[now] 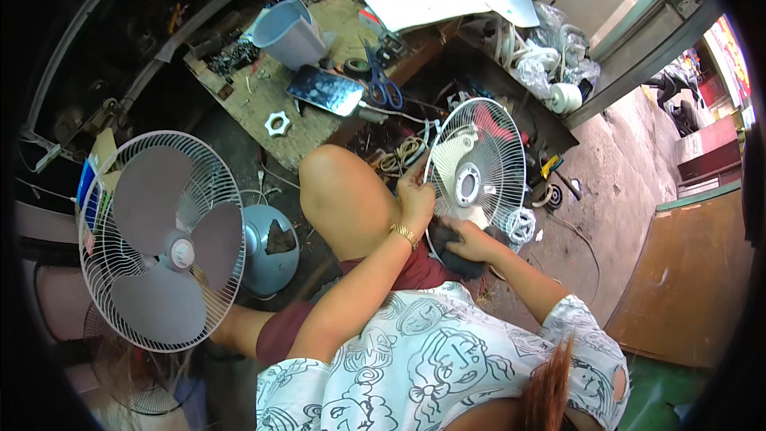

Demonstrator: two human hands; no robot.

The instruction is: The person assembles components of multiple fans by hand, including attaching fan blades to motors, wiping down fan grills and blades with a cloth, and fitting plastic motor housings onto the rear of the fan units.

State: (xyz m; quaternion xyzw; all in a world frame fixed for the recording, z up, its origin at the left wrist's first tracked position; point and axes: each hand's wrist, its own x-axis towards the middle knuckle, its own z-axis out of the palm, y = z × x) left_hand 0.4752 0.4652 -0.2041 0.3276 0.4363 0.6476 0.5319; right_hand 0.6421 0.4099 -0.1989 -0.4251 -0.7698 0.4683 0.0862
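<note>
Just right of my bent knee, a round white wire fan grille (pixel 511 179) stands on edge, with a ring at its centre and pale pieces showing through the wires. My left hand (pixel 416 195), with a gold band at the wrist, is closed on the grille's left rim. Lower down, my right hand (pixel 472 243) grips a dark grey cloth (pixel 467 265) at the bottom rim. The cloth hides part of that rim and some of my right fingers.
A fan with grey blades (pixel 159 303) stands at left by a round blue-grey base (pixel 271 267). The worktable (pixel 231 100) ahead bears a phone (pixel 325 90), blue scissors (pixel 381 84), a white knob (pixel 277 124) and a pale bucket (pixel 289 36). A yellow-handled tool (pixel 550 166) lies at right.
</note>
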